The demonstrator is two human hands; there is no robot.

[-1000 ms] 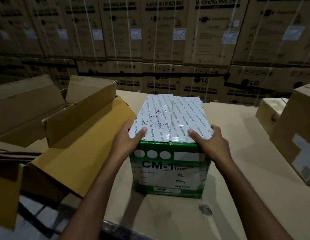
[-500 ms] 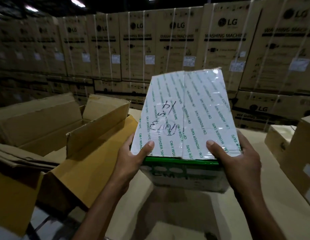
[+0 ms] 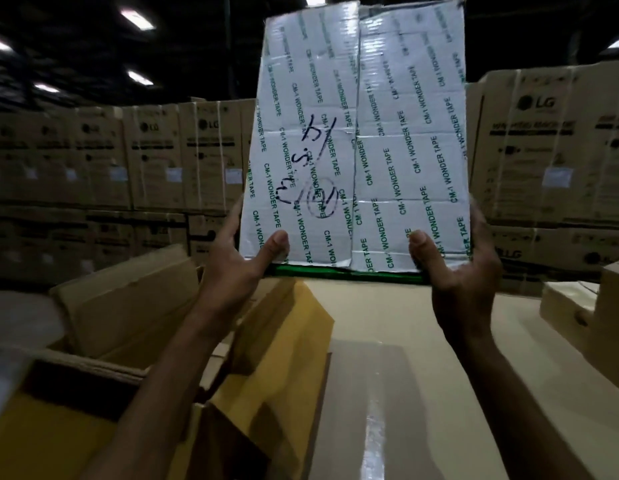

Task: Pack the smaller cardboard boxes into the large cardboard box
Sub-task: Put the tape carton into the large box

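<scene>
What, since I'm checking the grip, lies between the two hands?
The taped box, gripped at its lower corners by left hand and right hand; head view.

Dim, ceiling strip lights (image 3: 136, 18), blurry bg, edge distortion

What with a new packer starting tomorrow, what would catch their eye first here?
The white box printed CM-1 WONDER TAPE, held high at centre with handwriting across it. The left hand and right hand grip its lower corners. The open large cardboard box sits lower left, and stacked LG cartons wall the background.
</scene>
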